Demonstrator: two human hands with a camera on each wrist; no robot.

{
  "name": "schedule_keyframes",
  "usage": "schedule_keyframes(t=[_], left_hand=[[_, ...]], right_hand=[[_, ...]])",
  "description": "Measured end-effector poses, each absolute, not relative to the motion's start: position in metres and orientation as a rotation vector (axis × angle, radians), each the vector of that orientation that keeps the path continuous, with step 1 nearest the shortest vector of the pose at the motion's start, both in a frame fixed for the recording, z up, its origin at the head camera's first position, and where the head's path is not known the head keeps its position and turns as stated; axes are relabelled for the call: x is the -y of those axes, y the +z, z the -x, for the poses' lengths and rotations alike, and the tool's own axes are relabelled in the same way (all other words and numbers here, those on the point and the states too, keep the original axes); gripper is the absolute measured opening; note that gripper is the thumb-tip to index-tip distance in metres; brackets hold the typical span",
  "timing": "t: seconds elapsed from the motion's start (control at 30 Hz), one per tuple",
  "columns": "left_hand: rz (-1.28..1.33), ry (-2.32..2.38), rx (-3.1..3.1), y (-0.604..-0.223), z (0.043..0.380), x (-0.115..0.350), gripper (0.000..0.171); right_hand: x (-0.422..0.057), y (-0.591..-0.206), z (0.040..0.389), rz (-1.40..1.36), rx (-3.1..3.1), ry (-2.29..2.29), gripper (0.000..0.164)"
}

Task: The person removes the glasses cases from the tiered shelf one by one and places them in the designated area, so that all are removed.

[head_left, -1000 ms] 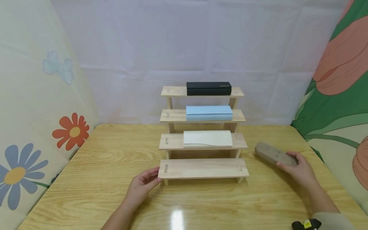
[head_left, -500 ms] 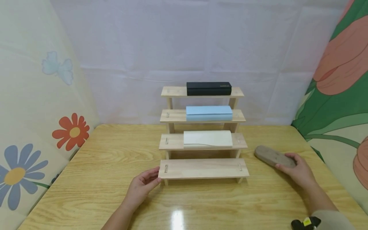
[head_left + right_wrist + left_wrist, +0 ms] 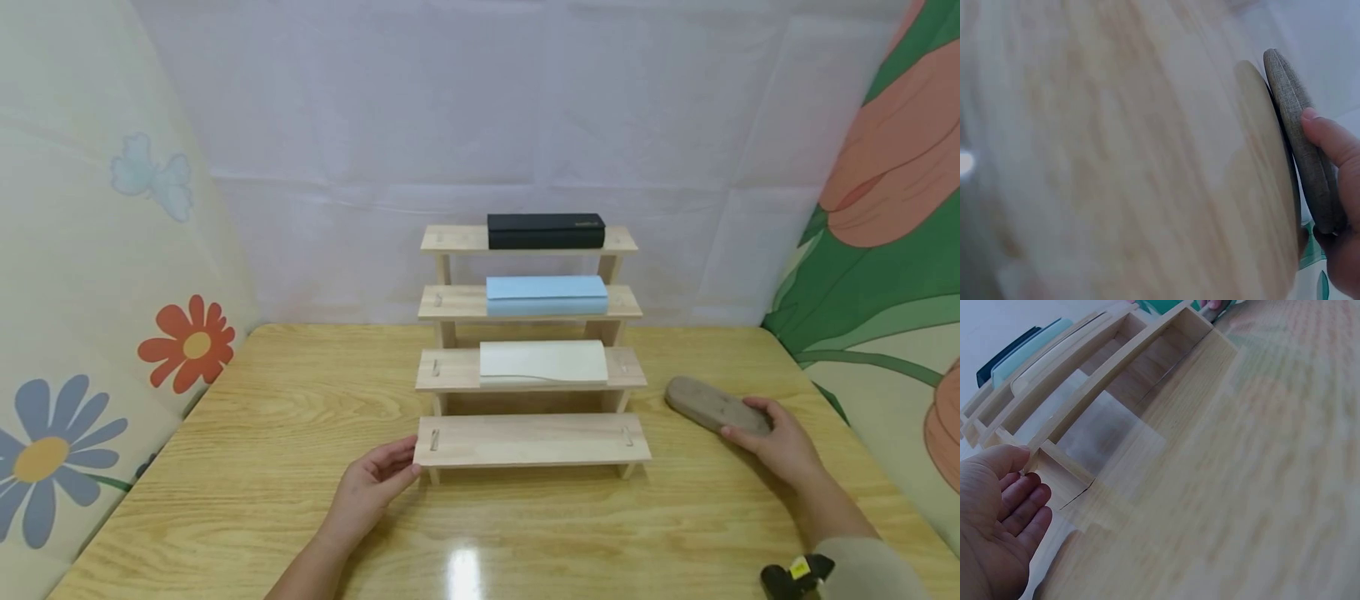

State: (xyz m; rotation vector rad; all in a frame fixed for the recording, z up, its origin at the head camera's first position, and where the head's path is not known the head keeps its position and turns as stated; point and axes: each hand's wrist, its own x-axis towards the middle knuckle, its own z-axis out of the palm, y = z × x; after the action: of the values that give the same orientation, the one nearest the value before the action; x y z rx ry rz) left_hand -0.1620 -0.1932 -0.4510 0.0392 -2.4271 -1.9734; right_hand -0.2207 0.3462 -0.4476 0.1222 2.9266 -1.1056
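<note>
At the table's right, my right hand (image 3: 783,442) grips the near end of a grey-brown fabric glasses case (image 3: 701,404). The right wrist view has this case low over the glossy tabletop, its reflection alongside, my thumb lying across its upper side. My left hand (image 3: 367,487) pinches the left end of the lowest step of a four-tier wooden display stand (image 3: 531,442). Up the stand, a white glasses case (image 3: 542,361), a light blue one (image 3: 546,295) and a black one (image 3: 546,231) each lie on their own step. The lowest step is bare.
The stand rises from the middle of a wood-grain table (image 3: 300,375). Behind it hangs a pale cloth (image 3: 375,108). Flower-printed panels border the left (image 3: 82,275) and right (image 3: 877,275) sides.
Over the last second, my right hand has lowered the grey-brown case slightly, and it lies flatter. My left hand has kept its place at the stand.
</note>
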Motion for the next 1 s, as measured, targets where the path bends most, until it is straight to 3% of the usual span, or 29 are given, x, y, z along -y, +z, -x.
schedule_keyframes(t=[1.0], left_hand=[[-0.029, -2.006, 2.427, -0.452, 0.162, 0.194, 0.043]], right_hand=[[-0.361, -0.452, 0.218, -0.198, -2.941, -1.160, 0.086]])
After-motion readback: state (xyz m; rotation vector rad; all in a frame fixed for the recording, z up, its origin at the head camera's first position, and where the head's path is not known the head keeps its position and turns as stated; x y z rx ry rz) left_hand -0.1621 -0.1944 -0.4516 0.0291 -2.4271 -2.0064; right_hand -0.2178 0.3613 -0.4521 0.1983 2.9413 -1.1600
